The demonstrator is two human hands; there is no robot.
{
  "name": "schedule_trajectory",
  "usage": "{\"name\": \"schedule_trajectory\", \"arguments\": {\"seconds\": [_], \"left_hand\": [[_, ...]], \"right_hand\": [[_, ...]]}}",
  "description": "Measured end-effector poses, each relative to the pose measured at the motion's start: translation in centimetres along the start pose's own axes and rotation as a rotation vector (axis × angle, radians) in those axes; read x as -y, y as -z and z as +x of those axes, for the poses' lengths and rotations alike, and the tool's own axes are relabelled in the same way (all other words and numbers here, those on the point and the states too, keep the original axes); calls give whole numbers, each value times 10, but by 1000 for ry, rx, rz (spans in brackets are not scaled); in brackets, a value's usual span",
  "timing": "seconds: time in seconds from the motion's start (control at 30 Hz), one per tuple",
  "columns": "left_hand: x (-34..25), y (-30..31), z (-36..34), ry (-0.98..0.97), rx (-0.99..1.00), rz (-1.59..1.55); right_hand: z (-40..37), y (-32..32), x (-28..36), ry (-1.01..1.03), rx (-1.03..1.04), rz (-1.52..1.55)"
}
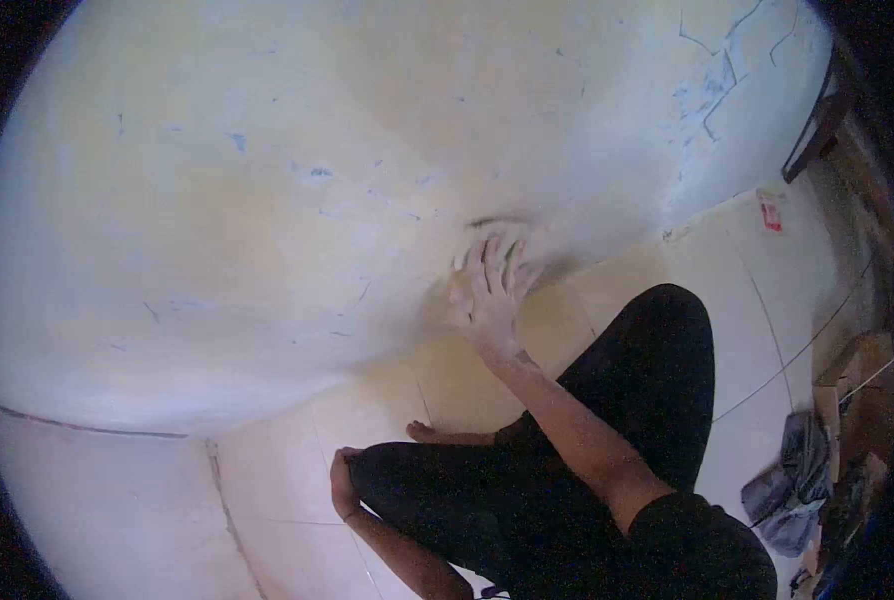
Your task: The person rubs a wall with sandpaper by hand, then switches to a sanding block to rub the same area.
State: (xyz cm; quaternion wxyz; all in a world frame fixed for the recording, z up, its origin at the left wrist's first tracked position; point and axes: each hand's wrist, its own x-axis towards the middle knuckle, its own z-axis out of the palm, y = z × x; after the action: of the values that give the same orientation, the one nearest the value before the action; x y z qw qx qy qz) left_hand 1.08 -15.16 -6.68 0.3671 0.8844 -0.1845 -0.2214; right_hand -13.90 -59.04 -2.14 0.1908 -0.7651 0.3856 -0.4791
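The fingers (487, 262) of the right hand (489, 295) are spread and released, laid flat against the wall (267, 200) low down, just above where it meets the floor (287, 470); they point up the picture, away from the body. The fingertips blur into a smeared patch of plaster, and whether anything lies under the palm cannot be made out. The left hand (344, 482) rests at the knee (387, 465) of a black trouser leg, its fingers tucked out of sight, so I cannot tell whether they clasp or lie loose; its forearm is cut off by the lower edge. The wall is pale, yellowish and stained, with cracks (712, 95) in the paint at upper right; its foot runs as a long line from lower left to upper right. The floor is pale tile. Well off to the right lie a red packet (770, 211), a grey cloth (789, 485) and a cardboard box (857, 385), the last half lost in the dark rim
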Motion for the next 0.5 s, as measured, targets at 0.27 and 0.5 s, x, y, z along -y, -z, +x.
{"name": "schedule_trajectory", "arguments": {"seconds": [0.27,0.5], "left_hand": [[-36,-8,-11,172,-17,-302],[-17,-18,-21,45,-91,-528]], "right_hand": [[-9,-5,-20,103,71,-97],[71,43,34,35,-53,-5]]}}
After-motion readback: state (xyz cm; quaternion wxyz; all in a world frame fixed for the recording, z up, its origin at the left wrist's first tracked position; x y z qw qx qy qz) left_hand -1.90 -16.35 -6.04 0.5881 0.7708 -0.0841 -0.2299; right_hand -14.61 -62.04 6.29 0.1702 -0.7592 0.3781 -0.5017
